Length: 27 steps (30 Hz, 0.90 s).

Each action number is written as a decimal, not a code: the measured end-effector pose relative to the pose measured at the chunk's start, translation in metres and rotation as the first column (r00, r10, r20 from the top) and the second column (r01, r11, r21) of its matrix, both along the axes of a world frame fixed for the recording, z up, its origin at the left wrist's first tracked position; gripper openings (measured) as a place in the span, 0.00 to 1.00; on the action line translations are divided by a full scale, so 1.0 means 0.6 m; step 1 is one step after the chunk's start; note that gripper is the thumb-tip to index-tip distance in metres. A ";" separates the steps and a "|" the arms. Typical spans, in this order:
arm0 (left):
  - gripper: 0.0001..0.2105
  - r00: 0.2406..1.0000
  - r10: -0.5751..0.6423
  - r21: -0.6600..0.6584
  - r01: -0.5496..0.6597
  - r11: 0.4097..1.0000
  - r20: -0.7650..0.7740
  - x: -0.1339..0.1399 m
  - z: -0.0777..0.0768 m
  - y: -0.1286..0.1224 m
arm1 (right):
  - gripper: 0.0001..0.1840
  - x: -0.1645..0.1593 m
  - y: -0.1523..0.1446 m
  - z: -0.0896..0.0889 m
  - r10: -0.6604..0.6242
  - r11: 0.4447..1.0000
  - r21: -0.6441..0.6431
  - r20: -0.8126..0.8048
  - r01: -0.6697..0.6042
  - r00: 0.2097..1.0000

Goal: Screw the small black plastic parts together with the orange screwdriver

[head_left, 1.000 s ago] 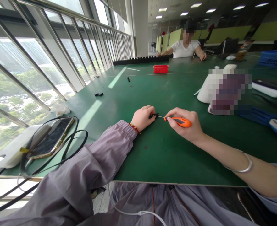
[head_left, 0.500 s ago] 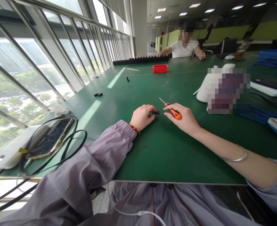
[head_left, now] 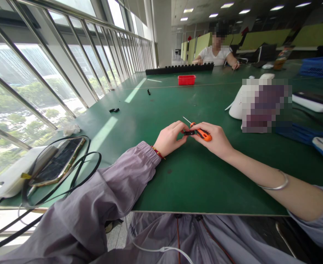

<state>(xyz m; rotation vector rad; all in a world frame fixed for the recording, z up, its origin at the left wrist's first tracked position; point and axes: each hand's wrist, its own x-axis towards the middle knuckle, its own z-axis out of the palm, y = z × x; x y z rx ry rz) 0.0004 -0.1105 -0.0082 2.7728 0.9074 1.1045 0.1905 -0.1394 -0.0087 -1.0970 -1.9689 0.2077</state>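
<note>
Between the fingertips of my left hand is a small black oblong part, held just above the green table. My right hand is closed around an orange and black screwdriver, whose thin shaft points away to the upper left. The right thumb and fingertips also meet the right end of the black part. What exactly the part is cannot be made out. Both hands are close together over the table's middle.
Small black pieces and another black piece lie farther off. A red bin stands before a long black toothed strip, near a person in white. A phone and cables are at left, a white object at right.
My left hand has brought the black part rightward to my right fingertips, which now touch it. The screwdriver tip has shifted slightly left and down. The far black strip has slid right.
</note>
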 end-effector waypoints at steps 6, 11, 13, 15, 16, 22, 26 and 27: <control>0.06 1.000 0.016 -0.032 -0.016 0.999 -0.016 -0.001 0.004 -0.002 | 0.08 0.000 -0.003 0.002 -0.035 0.999 -0.016 0.027 0.035 0.999; 0.07 1.000 0.015 -0.062 -0.016 0.998 -0.007 -0.002 0.002 0.003 | 0.08 0.001 0.000 0.001 -0.037 0.999 -0.032 0.040 0.038 0.999; 0.07 1.000 -0.004 -0.087 0.005 0.996 0.009 -0.002 0.000 0.006 | 0.08 0.002 0.002 0.000 -0.030 0.998 -0.045 0.047 0.032 0.998; 0.06 0.999 -0.032 -0.109 0.037 0.993 0.044 -0.003 -0.001 0.008 | 0.08 0.003 0.003 -0.002 -0.022 0.998 -0.051 0.051 0.024 0.998; 0.06 0.997 -0.046 -0.117 0.053 0.992 0.067 -0.003 -0.002 0.009 | 0.08 0.004 0.004 -0.003 -0.020 0.998 -0.051 0.051 0.023 0.998; 0.07 0.989 -0.073 -0.153 0.093 0.984 0.126 -0.004 -0.007 0.012 | 0.07 0.005 0.005 -0.006 -0.019 0.998 -0.063 0.039 0.022 0.999; 0.09 0.992 -0.065 -0.125 0.079 0.989 0.112 -0.004 -0.007 0.012 | 0.07 0.005 0.005 -0.004 -0.021 0.997 -0.072 0.023 0.023 1.000; 0.10 0.993 -0.062 -0.117 0.073 0.990 0.099 -0.004 -0.007 0.011 | 0.07 0.005 0.005 -0.004 -0.022 0.997 -0.074 0.020 0.023 1.000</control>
